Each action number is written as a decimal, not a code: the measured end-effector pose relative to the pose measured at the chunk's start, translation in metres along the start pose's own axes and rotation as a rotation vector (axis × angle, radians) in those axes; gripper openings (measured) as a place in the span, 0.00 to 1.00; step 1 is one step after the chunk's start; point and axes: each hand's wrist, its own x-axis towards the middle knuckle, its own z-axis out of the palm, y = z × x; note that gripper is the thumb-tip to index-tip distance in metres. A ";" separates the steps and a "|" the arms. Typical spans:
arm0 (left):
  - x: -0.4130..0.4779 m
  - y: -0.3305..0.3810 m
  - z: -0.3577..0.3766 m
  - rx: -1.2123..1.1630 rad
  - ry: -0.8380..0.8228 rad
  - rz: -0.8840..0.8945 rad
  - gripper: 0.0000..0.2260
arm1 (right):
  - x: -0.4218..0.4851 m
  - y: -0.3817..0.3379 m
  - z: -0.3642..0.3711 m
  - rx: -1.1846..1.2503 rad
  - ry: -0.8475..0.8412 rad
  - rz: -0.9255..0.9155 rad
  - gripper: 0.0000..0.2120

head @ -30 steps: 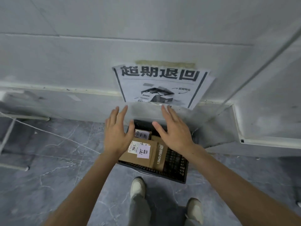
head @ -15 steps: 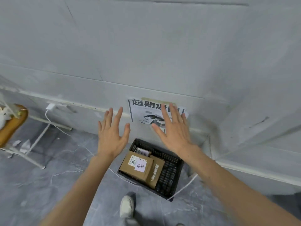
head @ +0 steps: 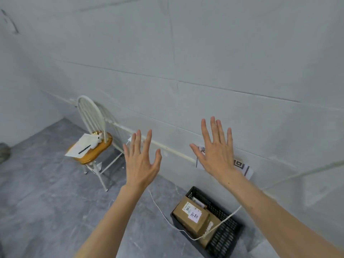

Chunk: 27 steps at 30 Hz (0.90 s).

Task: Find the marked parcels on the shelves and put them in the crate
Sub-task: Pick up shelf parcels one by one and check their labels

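Hands have risen off the crate (head: 229,233) since 1 s ago: left hand (head: 141,161) and right hand (head: 217,155) spread, empty. Labelled parcels (head: 193,215) lie inside crate on floor (head: 55,202). Drop done; shelves probably next.

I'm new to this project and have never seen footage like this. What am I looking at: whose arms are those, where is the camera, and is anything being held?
There is no machine here. The arms belong to a person wearing a wide-angle camera on the head, which looks forward and down. The left hand and right hand are raised with fingers spread and hold nothing. On the grey floor by the wall stands a black crate with cardboard parcels in it. The top one carries white labels. A white cord passes over the crate. To the left is a white chair with paper and a pen on its seat. A printed sheet on the wall is partly hidden behind the right hand.
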 end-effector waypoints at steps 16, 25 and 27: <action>-0.109 -0.154 -0.239 0.229 0.338 -0.239 0.31 | -0.006 -0.235 -0.090 0.151 0.149 -0.331 0.39; -0.221 -0.211 -0.358 0.391 0.455 -0.438 0.31 | -0.060 -0.419 -0.136 0.346 0.179 -0.626 0.39; -0.247 -0.221 -0.384 0.438 0.477 -0.488 0.31 | -0.079 -0.459 -0.145 0.421 0.180 -0.708 0.39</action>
